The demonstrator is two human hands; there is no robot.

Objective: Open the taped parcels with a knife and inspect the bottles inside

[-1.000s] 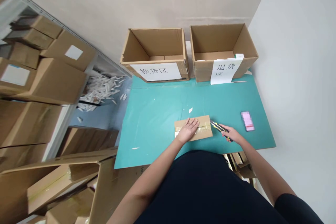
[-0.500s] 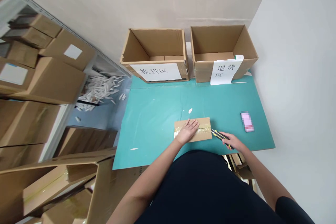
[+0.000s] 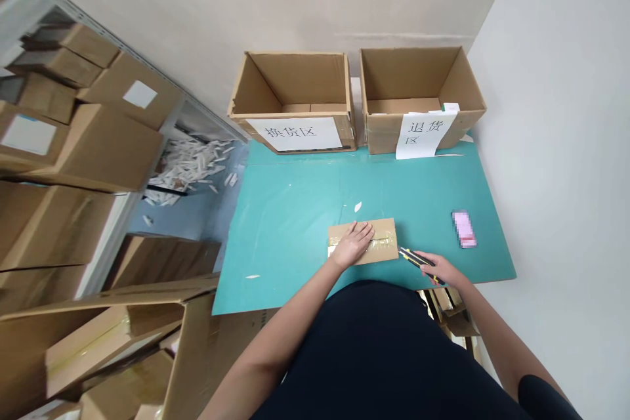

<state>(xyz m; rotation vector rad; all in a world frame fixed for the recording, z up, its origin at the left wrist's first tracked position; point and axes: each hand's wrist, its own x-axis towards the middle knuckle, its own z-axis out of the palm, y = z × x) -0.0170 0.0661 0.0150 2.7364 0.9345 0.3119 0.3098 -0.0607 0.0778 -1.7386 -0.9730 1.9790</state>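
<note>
A small flat cardboard parcel (image 3: 381,241), sealed with clear tape, lies on the teal table (image 3: 295,210) near its front edge. My left hand (image 3: 353,244) rests flat on the parcel's left half, fingers stretched out. My right hand (image 3: 440,269) is closed round a yellow and black utility knife (image 3: 412,256), just right of the parcel. The knife's tip points at the parcel's near right corner.
Two open cardboard boxes with paper labels stand at the table's far edge, one (image 3: 294,100) left, one (image 3: 418,95) right. A pink item (image 3: 463,228) lies at the right. Stacked cartons (image 3: 79,144) fill shelves on the left; more cartons (image 3: 108,341) sit below.
My right hand has drawn the knife toward me and to the right, from the parcel's far right corner to its near right corner. The left hand stayed on the parcel.
</note>
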